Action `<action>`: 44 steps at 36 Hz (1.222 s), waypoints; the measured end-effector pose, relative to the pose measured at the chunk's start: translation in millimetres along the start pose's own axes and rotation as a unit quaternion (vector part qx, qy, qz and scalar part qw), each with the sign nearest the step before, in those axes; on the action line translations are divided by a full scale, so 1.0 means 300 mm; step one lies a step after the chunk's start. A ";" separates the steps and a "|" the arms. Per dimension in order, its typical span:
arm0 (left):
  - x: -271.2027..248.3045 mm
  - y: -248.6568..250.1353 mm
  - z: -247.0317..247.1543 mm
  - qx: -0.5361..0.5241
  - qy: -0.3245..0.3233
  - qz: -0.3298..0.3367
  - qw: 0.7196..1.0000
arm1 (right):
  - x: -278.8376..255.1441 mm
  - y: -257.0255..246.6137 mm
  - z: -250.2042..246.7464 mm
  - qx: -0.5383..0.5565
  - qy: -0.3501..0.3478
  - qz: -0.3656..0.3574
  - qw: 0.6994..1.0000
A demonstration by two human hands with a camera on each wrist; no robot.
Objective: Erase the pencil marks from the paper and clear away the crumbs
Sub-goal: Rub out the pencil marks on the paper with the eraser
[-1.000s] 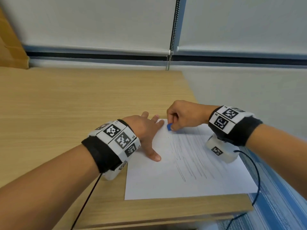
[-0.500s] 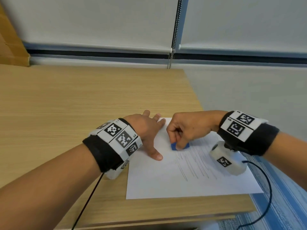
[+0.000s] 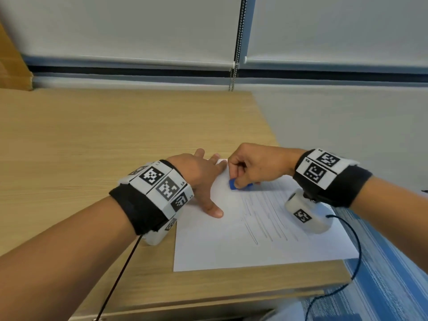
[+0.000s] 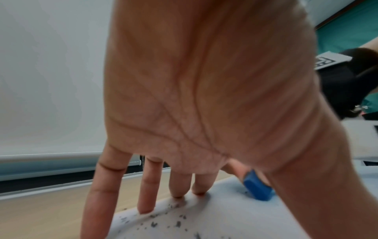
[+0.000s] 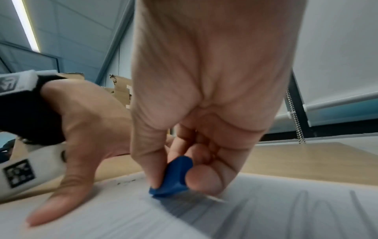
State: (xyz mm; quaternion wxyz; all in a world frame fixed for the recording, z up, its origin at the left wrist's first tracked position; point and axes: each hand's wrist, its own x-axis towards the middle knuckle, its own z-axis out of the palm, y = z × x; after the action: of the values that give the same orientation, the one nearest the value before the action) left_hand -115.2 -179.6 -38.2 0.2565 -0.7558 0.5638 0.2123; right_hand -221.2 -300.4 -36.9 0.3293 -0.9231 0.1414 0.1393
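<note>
A white sheet of paper lies flat on the wooden surface, at its near right corner. The left hand rests on the paper's left edge with its fingers straight and spread apart, the fingertips and thumb pressing the sheet down. Just right of that hand, the right hand has its thumb and curled fingers clamped on a small blue eraser, whose lower edge touches the paper near its far left part. Grey pencil marks run in slanted strokes across the paper's middle, on the near side of the eraser. Dark crumbs are scattered on the paper near the left hand's fingertips, along the sheet's far edge.
</note>
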 end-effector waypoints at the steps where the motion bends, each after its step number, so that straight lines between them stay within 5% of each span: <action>1: -0.001 0.001 -0.002 0.001 -0.001 -0.001 1.000 | -0.006 0.005 0.006 0.009 -0.008 0.001 1.000; 6: -0.002 0.004 -0.002 0.012 0.000 -0.001 1.000 | -0.032 -0.021 0.006 -0.012 -0.148 0.010 0.989; 12: 0.003 0.002 -0.001 0.009 -0.002 -0.003 1.000 | -0.017 0.002 0.008 0.028 -0.010 -0.004 1.000; 17: 0.001 0.004 -0.002 0.015 0.000 -0.005 1.000 | -0.054 0.001 0.006 0.021 -0.111 0.004 0.994; 24: -0.001 0.002 -0.003 0.015 0.000 -0.005 1.000 | -0.061 0.009 0.009 0.067 -0.037 0.016 0.997; 29: 0.001 0.007 -0.003 0.020 0.003 -0.006 1.000 | -0.121 -0.004 0.050 0.052 -0.170 0.018 0.984; 34: -0.005 0.010 -0.005 0.020 -0.001 -0.010 1.000 | -0.105 0.002 0.041 0.066 -0.040 -0.003 0.997; 40: -0.005 0.006 -0.003 0.019 0.003 -0.004 1.000 | -0.132 -0.016 0.046 0.034 -0.159 -0.004 0.987; 44: -0.006 0.010 -0.006 0.022 -0.001 -0.006 1.000 | -0.104 -0.026 0.043 0.045 -0.052 -0.012 0.998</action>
State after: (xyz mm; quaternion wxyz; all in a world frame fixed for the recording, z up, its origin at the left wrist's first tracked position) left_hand -118.4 -180.1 -36.1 0.2748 -0.7531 0.5637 0.1992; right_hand -249.2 -280.9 -31.0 0.3789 -0.9005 0.1195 0.1768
